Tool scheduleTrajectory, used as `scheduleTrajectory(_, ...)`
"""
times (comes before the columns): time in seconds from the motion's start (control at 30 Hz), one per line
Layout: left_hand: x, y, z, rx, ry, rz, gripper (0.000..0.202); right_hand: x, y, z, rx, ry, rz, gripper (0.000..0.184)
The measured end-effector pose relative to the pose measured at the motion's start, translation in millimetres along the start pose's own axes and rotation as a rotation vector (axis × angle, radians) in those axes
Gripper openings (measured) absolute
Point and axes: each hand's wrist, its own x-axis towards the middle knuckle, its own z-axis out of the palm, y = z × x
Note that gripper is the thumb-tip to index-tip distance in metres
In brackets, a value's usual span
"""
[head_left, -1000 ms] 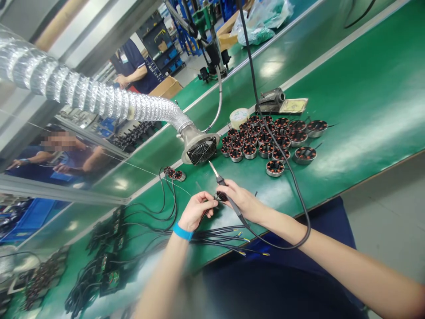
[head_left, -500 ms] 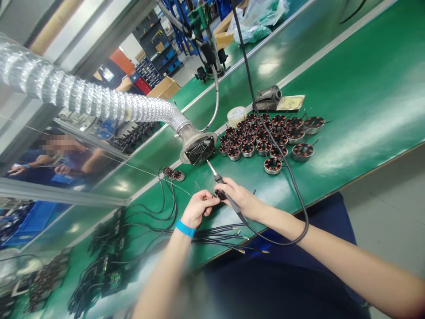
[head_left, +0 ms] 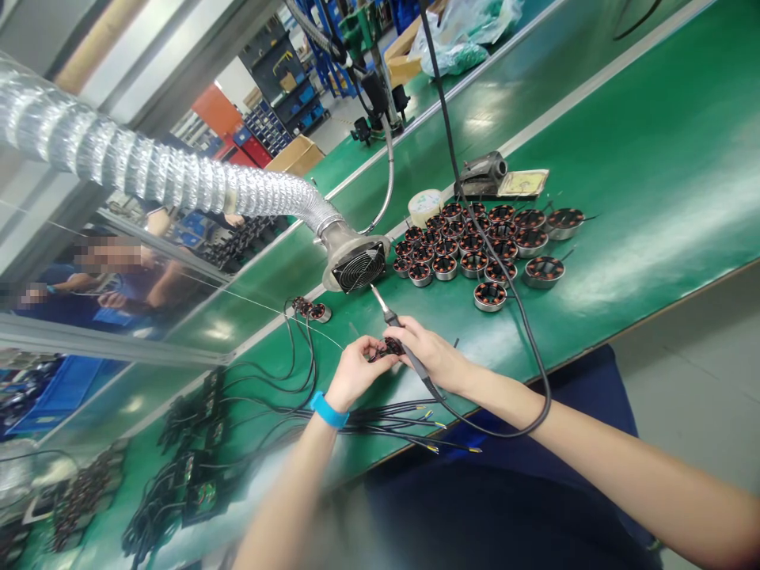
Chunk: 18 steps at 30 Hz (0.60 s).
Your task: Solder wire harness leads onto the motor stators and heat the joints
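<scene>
Both forearms reach forward over the bench from the near edge of the view, the left forearm (head_left: 283, 499) rising from the bottom and the right forearm (head_left: 623, 467) coming in from the lower right. The left hand (head_left: 356, 374), a blue band around its wrist (head_left: 328, 412), curls its fingers closed. Just beside it, the right hand (head_left: 431, 354) is closed in a pencil-like grip, angled far and left.

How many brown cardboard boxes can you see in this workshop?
2: one brown box beyond the ribbed silver duct, another beside the clear plastic bags farther off. Others may be hidden.
</scene>
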Motion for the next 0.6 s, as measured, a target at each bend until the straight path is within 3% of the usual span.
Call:
scheduleTrajectory(0.4, -0.6, -5.1, -4.5, 0.199, -0.057, 0.075, 0.036, -0.8, -0.1, -0.8, 0.028, 0.008, 0.014, 0.040)
scheduleTrajectory(0.6, -3.5, -7.3, -5.4, -0.003, -0.064, 0.025, 0.036, 0.0, 0.7, -1.2, 0.052, 0.029, -0.004, 0.040)
